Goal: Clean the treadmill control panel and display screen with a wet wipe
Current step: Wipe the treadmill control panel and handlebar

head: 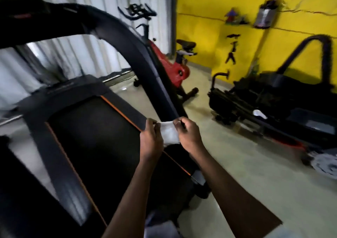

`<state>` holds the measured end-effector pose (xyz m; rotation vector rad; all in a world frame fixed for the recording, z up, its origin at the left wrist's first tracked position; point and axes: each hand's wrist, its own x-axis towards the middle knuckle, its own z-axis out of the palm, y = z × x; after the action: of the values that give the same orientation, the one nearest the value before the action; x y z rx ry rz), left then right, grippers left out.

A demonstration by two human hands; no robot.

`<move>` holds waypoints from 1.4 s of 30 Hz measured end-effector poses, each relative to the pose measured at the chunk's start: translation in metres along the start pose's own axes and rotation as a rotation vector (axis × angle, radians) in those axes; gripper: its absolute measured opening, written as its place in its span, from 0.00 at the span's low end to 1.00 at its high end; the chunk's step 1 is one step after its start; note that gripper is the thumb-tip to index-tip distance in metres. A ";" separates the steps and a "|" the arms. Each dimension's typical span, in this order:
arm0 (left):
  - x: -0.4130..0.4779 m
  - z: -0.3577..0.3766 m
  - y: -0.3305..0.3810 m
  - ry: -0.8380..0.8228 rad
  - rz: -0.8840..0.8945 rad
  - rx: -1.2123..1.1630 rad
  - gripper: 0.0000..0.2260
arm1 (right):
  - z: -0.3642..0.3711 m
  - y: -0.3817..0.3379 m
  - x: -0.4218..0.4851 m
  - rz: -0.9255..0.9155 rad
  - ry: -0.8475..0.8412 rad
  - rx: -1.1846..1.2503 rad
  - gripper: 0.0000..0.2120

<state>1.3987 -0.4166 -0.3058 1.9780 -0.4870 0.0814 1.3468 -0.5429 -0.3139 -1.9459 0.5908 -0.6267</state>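
A home gym seen from a head-worn camera, blurred by motion. The treadmill [87,137] fills the space left of and beneath the hands, its dark belt edged with orange stripes and its curved black handrail [138,58] arching up and away from them. The control panel [27,13] sits far up and to the left of the hands, at the top corner, mostly out of view; its screen cannot be made out. Beyond the hands stands a red exercise bike [169,62]; to their right, folded black equipment [273,99] lies on the floor against a yellow wall. Both arms reach forward. The left hand [151,141] and the right hand [189,135] each pinch a top corner of a white wet wipe [169,133] between thumb and fingers, stretching it between them. The person appears to be unfolding the wipe; wiping has not begun. Next, the wipe must be carried up and left to the panel, past the handrail.
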 end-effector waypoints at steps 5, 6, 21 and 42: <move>0.053 -0.026 -0.022 0.177 -0.117 0.057 0.07 | 0.065 -0.015 0.060 -0.074 -0.164 0.090 0.14; 0.064 -0.030 -0.031 0.214 -0.145 0.058 0.07 | 0.080 -0.017 0.072 -0.085 -0.206 0.102 0.15; 0.282 -0.164 -0.085 0.468 -0.423 0.092 0.08 | 0.286 -0.148 0.251 -0.120 -0.588 0.162 0.12; 0.602 -0.348 -0.019 0.613 -0.270 0.243 0.06 | 0.408 -0.417 0.528 -0.285 -0.849 0.399 0.08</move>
<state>2.0117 -0.2846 -0.0039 2.1026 0.1962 0.5788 2.0642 -0.4425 -0.0064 -1.7083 -0.3245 -0.0318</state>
